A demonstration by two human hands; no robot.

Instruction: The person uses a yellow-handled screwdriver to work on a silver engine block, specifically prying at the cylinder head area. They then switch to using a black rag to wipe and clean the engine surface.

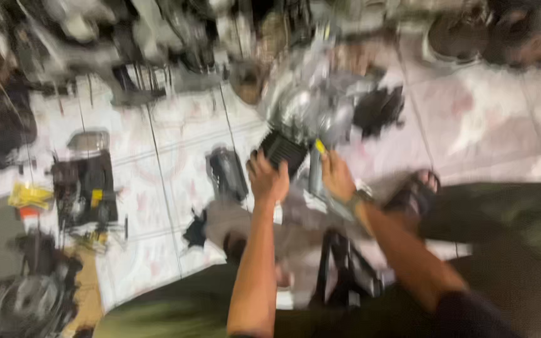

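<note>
1. Olive-green cloth: the person's trouser legs (508,219), nearest the camera, along the bottom and right edges; heavily blurred.
2. Black metal stand (345,275), between the knees, under the forearms; its shape is unclear.
3. Left hand (268,179): forearm rising from the lower middle; fingers curled onto the near edge of the black ribbed block (283,152). Grip pressed on that edge, though blur hides the fingertips.
4. Right hand (337,178): a band at the wrist; fingers closed round a slim tool with a yellow handle (320,147), which points up toward the engine part. Grip pinched on the tool.
5. Black ribbed block: finned, dark, tilted, touching the lower left of the grey metal engine part (320,100) on the floor, just ahead of both hands.
6. Sandalled foot (416,191), just right of the right hand, on the tiled floor (483,125).
7. Small dark engine piece (226,172), on the tiles just left of the left hand.
8. Dark boxy part (86,184) with yellow marks, well left; a yellow item (29,196) beside it.
9. Tiled floor: pale, stained, with dark grout lines.
10. Far edge: a row of dark, blurred machine parts (158,37) along the top; details cannot be told.
</note>
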